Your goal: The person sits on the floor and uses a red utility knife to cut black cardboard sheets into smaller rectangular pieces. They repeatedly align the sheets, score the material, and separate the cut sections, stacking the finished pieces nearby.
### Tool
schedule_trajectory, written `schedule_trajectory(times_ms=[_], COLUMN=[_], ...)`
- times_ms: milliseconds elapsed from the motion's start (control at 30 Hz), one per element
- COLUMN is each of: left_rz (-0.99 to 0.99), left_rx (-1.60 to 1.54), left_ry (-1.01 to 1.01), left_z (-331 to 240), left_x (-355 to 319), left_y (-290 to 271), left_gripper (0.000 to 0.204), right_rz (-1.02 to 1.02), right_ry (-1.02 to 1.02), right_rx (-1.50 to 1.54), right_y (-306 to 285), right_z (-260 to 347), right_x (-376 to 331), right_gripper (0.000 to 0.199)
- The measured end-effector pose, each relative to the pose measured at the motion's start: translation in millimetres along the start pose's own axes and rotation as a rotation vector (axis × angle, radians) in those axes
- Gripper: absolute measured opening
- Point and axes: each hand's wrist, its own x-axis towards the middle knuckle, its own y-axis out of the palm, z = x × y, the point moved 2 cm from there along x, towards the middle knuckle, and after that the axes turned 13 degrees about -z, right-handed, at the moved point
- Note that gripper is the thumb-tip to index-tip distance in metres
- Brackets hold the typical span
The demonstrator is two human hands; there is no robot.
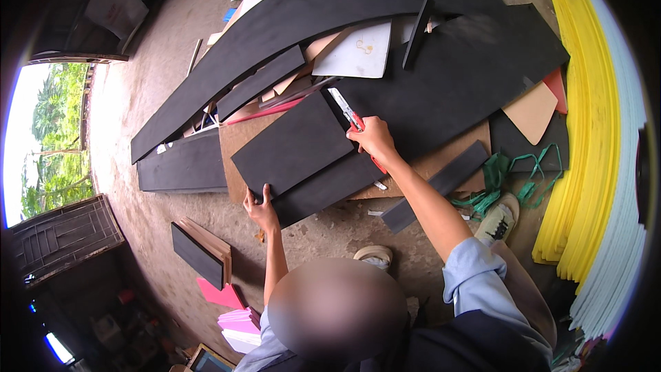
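Note:
A rectangular black foam sheet [296, 145] lies at a slant on larger black foam sheets. At its near left corner, my left hand [263, 212] grips the edge, with a thumb and finger showing against the black surface. My right hand [374, 139] is closed around a red utility knife [356, 121]. Its long silver blade points up and to the left, beside the sheet's far right corner. I cannot tell whether the blade touches the foam. Under the sheet's left end a brown board [237, 145] shows.
A long curved black piece [275, 31] arches across the back, near a white sheet [354, 52]. Yellow sheets [578, 96] are stacked along the right. Green strapping [496, 176] lies tangled near my foot. Small stacked boards [200, 251] and pink pieces [222, 294] stand at the left.

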Motion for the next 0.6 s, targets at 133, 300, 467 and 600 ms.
schedule_trajectory(times_ms=[133, 300, 467, 600], left_rz=[0.008, 0.001, 0.031, -0.155], left_rx=[0.055, 0.024, 0.034, 0.263], left_ry=[0.009, 0.045, 0.035, 0.197], left_z=[-3.2, -3.3, -3.2, -28.3], left_x=[1.3, 0.7, 0.8, -11.4], left_y=[-2.3, -3.1, -4.7, -8.6], left_gripper=[0.057, 0.057, 0.057, 0.063], right_rz=[-0.003, -0.027, -0.042, -0.036], right_ry=[-0.013, -0.008, -0.05, -0.122], right_rx=[0.036, 0.061, 0.026, 0.095], right_y=[0.0, -0.3, 2.9, -2.9], right_z=[1.3, 1.1, 1.2, 6.5], right_x=[-1.5, -3.0, -2.7, -5.6], right_gripper=[0.015, 0.014, 0.017, 0.024])
